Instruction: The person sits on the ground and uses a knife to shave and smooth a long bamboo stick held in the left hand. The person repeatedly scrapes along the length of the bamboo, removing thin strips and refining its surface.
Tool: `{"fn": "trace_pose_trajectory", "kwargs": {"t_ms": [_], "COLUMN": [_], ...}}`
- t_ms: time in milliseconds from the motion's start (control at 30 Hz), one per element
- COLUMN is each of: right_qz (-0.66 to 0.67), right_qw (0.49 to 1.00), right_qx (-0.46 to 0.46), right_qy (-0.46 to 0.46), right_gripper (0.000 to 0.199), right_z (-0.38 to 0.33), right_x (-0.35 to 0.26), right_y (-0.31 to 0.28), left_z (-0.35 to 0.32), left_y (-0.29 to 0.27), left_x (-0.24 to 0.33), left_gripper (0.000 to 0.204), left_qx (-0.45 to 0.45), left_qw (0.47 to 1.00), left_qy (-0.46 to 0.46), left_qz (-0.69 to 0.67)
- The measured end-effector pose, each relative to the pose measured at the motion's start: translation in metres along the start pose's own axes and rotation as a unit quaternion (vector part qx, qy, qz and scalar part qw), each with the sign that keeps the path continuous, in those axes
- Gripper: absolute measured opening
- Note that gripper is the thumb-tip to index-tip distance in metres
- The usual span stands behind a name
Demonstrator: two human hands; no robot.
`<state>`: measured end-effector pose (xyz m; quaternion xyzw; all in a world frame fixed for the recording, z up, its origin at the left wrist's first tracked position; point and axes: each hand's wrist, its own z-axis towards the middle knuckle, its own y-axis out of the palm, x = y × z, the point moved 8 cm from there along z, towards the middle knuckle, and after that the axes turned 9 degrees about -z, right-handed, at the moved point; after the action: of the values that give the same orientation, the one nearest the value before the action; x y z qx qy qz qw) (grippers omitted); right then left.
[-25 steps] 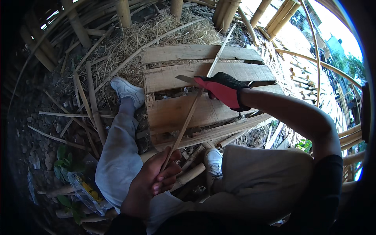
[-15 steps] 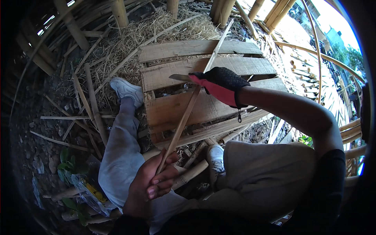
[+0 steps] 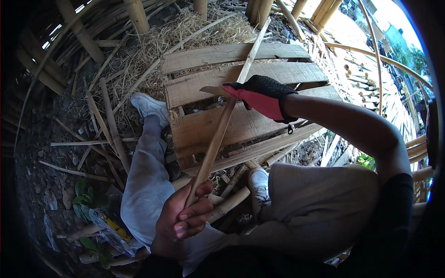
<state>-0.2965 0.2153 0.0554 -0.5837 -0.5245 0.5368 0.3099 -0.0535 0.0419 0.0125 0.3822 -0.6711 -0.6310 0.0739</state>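
A long bamboo strip runs slantwise from my lap up across a low slatted wooden pallet. Bare, my left hand is wrapped round its near end. My right hand wears a black and red glove and grips a knife, whose handle is hidden in the fist. The knife's blade points left, lying across the strip above the pallet's middle slats. Glove and strip meet at the blade, where the strip is partly covered.
My shoes stand beside and in front of the pallet. Dry shavings are heaped behind it. Loose bamboo strips litter the ground at left, near a plastic bag. Bamboo posts rise at the back.
The view has shifted slightly. Both hands keep their grips, and the knife stays at nearly the same place on the strip.
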Motion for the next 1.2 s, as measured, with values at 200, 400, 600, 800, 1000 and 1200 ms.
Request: {"fn": "trace_pose_trajectory", "kwargs": {"t_ms": [200,400,600,800,1000,1200], "right_qz": [-0.058,-0.01,0.0,-0.148,-0.06,-0.007], "right_qw": [0.998,0.997,0.999,0.982,0.986,0.999], "right_qx": [-0.027,-0.018,-0.027,-0.032,0.037,-0.007], "right_qy": [-0.025,-0.078,-0.029,-0.115,-0.151,0.035], "right_gripper": [0.061,0.061,0.066,0.056,0.063,0.077], "right_z": [-0.006,-0.015,-0.008,-0.038,-0.044,-0.022], "right_x": [-0.004,-0.018,-0.014,-0.061,-0.043,-0.013], "right_y": [0.008,0.008,-0.01,-0.009,0.014,-0.01], "left_z": [0.005,0.01,0.017,0.005,0.009,0.012], "left_y": [0.001,-0.002,0.0,0.002,0.005,-0.001], "left_x": [0.0,0.006,0.007,0.005,0.002,0.005], "left_gripper": [0.033,0.029,0.03,0.03,0.032,0.032], "left_qx": [-0.083,-0.078,-0.091,-0.097,-0.023,-0.009], "left_qw": [0.995,0.996,0.995,0.994,1.0,1.0], "left_qy": [-0.009,0.008,-0.002,0.007,0.017,0.024], "left_qz": [-0.051,-0.046,-0.039,-0.058,-0.009,-0.011]}}
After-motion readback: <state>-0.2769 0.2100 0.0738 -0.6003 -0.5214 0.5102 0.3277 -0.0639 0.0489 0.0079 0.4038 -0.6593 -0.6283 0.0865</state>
